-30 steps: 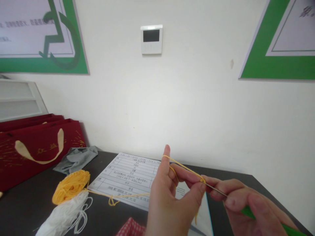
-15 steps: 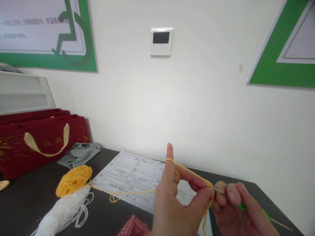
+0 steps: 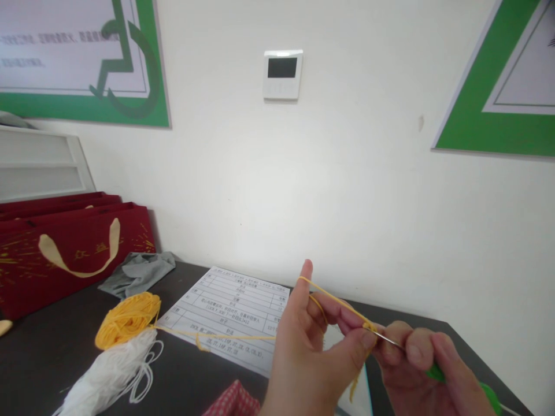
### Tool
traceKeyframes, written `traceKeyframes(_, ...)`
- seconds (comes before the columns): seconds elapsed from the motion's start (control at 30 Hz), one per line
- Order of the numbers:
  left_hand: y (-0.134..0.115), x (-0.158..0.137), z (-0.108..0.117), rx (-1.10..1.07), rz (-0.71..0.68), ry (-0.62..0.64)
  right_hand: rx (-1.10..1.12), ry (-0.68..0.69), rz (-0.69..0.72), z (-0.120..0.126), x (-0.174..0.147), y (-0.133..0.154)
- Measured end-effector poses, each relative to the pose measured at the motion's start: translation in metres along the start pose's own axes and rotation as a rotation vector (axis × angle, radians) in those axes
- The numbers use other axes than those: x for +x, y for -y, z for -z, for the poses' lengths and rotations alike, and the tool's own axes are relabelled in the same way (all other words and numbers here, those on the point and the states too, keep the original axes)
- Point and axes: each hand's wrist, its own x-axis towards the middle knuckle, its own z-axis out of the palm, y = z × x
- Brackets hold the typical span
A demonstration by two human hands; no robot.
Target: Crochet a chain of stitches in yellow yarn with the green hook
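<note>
My left hand (image 3: pixel 310 349) pinches a small piece of yellow crochet work (image 3: pixel 369 327) between thumb and fingers. Its index finger points up, with yellow yarn (image 3: pixel 336 296) looped over it and running down to the piece. A short yarn tail hangs below the thumb. My right hand (image 3: pixel 427 361) is closed around a crochet hook (image 3: pixel 392 341) with a green grip and metal shaft. The hook's tip meets the stitches at my left fingertips, where the exact loop is hidden. The yarn leads back left to a yellow ball (image 3: pixel 130 319).
A white yarn skein (image 3: pixel 110 372) lies by the yellow ball. Behind my left hand is a printed sheet (image 3: pixel 229 318) on the dark table (image 3: pixel 186 381). Red gift bags (image 3: pixel 78 248) and a grey cloth (image 3: pixel 139 271) stand left, against the wall.
My left index finger has leaned right and dropped slightly. My right hand has shifted a little right and down, and the hook's back end now points lower.
</note>
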Motion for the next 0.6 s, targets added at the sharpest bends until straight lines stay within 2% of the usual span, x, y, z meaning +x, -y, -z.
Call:
traceKeyframes(0.13,0.003,0.005,0.003,-0.106,0.096,0.062,-0.113,0.009,0.075,-0.004,0.003,-0.001)
traceKeyframes(0.23,0.006,0.007,0.006,-0.139,0.141,0.097,-0.199,0.004,0.206,-0.009,0.006,-0.001)
traceKeyframes(0.47,0.009,0.007,0.007,-0.106,0.122,0.088,-0.414,0.04,0.557,-0.008,0.013,-0.006)
traceKeyframes(0.6,0.015,0.008,0.006,-0.09,0.124,0.069,-0.485,0.038,0.608,-0.001,0.007,-0.013)
